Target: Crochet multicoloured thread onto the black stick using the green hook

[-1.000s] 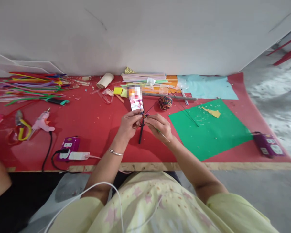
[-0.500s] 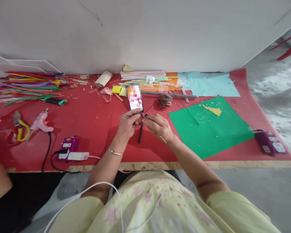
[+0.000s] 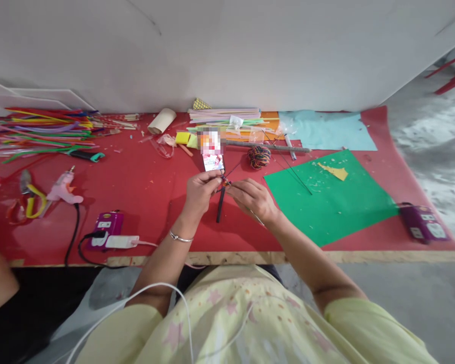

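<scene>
My left hand is closed, its thumb and fingers pinching a small piece of multicoloured yarn work. My right hand is closed around a thin metal crochet hook, whose tail sticks out below the palm. The hook's tip meets the yarn between my hands; the exact stitch is too small to make out. A strand runs from the work up to a multicoloured yarn ball. Just beyond my hands stands a lit phone, and a dark narrow bar shows beneath them.
A green sheet lies right, near a purple power socket. Left are pliers, a pink glue gun, another purple socket and coloured pipe cleaners. A grey rod lies behind the ball.
My right hand has shifted slightly right and down with the hook, away from the left fingers, showing more of the yarn work. My left hand stays nearly in place.
</scene>
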Available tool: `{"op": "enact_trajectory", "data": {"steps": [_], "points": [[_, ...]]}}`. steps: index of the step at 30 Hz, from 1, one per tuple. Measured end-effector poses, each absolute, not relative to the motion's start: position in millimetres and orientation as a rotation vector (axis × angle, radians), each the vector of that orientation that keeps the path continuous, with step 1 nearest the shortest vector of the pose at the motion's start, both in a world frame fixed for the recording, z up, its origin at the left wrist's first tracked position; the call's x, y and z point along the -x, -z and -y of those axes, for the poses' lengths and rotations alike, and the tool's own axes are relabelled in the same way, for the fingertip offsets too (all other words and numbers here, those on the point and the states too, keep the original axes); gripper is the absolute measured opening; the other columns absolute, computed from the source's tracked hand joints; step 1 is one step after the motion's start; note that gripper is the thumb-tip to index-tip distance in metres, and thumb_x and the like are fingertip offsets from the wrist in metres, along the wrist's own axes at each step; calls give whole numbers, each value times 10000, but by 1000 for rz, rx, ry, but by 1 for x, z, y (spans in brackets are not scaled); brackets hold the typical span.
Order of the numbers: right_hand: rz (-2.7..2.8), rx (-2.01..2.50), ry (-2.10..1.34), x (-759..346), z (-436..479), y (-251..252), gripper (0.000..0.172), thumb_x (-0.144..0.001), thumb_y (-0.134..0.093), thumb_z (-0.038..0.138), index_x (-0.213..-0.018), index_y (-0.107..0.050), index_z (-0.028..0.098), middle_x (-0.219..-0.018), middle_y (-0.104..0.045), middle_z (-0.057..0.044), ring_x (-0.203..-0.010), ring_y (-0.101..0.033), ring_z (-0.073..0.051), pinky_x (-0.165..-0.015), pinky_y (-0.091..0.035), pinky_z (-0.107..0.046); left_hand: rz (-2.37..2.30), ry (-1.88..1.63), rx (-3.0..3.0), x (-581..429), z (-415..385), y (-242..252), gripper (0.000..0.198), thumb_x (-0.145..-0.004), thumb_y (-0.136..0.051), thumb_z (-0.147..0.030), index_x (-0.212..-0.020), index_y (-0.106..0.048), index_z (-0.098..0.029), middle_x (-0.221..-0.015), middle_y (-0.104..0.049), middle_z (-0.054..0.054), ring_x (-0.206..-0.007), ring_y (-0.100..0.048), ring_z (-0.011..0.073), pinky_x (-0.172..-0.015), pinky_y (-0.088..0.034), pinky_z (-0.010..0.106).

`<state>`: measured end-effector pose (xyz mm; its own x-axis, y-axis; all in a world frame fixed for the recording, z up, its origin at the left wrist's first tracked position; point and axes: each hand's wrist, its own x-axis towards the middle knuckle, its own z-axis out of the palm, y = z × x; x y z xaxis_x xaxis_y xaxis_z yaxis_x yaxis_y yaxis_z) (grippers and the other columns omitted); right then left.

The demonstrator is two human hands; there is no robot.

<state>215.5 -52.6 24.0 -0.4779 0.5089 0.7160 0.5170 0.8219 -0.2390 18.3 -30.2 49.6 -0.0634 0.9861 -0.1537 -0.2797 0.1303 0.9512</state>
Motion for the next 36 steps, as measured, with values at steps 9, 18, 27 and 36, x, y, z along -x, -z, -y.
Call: {"op": "enact_trajectory", "data": {"steps": [9,18,27,36], "points": [[2230,711,45,-222,55,-32,329,-1033,-613,163,-1338,-712,233,-1155,-796,-138,-925,-725,-225,-803,-646,-375,-1144,-1262,-918,-17,29,-50,198,-628,-823,-228,-816,-857,-172,-567,-656,6,-476,-443,63,-470,-284,217],[1932,764,-499,-220,62,-48,196,-1023,-669,213,-1179,-785,232,-1024,-809,-99,-922,-762,-188,-828,-622,-313,-1127,-1224,-967,-16,31,-52,154,-630,-788,-213,-766,-847,-173,-532,-626,-7,-466,-421,59,-461,-276,209],[844,895,-1440,-192,65,-26,303,-824,-880,509,-927,-800,236,-815,-772,-10,-681,-662,-124,-634,-530,-250,-995,-1114,-711,-22,32,-52,252,-574,-854,-209,-821,-849,-159,-554,-643,2,-449,-478,66,-421,-229,202],[842,884,-1336,-172,69,-29,275,-831,-869,491,-908,-794,237,-819,-770,0,-694,-636,-127,-674,-522,-283,-947,-1242,-637,-33,35,-49,216,-604,-831,-183,-819,-845,-168,-648,-723,30,-504,-537,69,-442,-294,184]]}}
